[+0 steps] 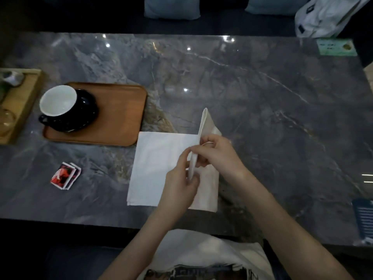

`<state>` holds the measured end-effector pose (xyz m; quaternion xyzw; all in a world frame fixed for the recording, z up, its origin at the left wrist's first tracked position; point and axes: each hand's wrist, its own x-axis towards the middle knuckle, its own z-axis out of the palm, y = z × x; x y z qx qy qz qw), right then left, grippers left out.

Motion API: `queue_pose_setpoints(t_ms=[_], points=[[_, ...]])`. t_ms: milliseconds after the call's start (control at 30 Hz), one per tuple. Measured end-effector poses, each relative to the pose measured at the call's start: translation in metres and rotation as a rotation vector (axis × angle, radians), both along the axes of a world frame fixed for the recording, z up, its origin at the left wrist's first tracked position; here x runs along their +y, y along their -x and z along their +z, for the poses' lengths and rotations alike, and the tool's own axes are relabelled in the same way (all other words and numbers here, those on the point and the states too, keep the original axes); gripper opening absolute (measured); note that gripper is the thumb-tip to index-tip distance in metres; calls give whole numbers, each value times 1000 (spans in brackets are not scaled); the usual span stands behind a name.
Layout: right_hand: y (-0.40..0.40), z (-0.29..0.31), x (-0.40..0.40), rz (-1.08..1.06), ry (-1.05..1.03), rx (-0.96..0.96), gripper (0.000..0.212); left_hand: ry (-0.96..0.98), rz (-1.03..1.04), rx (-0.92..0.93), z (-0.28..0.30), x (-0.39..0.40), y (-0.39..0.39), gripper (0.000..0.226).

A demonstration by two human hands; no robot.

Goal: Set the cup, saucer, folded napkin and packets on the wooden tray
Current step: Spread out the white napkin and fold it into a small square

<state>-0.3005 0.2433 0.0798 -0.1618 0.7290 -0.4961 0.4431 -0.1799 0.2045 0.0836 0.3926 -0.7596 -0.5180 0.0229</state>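
Note:
A white napkin lies spread on the grey marble table in front of me. Its right part is lifted upright in a fold. My right hand pinches the raised edge from the right, and my left hand grips the same edge lower down. The wooden tray sits at the left. On it stands a black saucer carrying a black cup with a white inside. Red and white packets lie in a small stack on the table, below the tray.
A lighter wooden box with glassware stands at the far left edge. A green card and a white bag are at the back right. A blue booklet lies near the right front edge.

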Motion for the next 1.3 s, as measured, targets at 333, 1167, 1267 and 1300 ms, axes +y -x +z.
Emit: queue_pose_setpoints(t_ms=[333, 1167, 1267, 1300], points=[[20, -22, -73, 437, -77, 562, 44, 22, 71, 79, -20, -40, -54, 46], [-18, -86, -181, 698, -359, 637, 19, 168, 306, -425, -81, -99, -109, 21], [-24, -86, -180, 689, -380, 706, 19, 182, 280, -510, -81, -102, -107, 22], [-26, -86, -179, 678, -375, 732, 18, 192, 263, -536, -81, -104, -106, 22]])
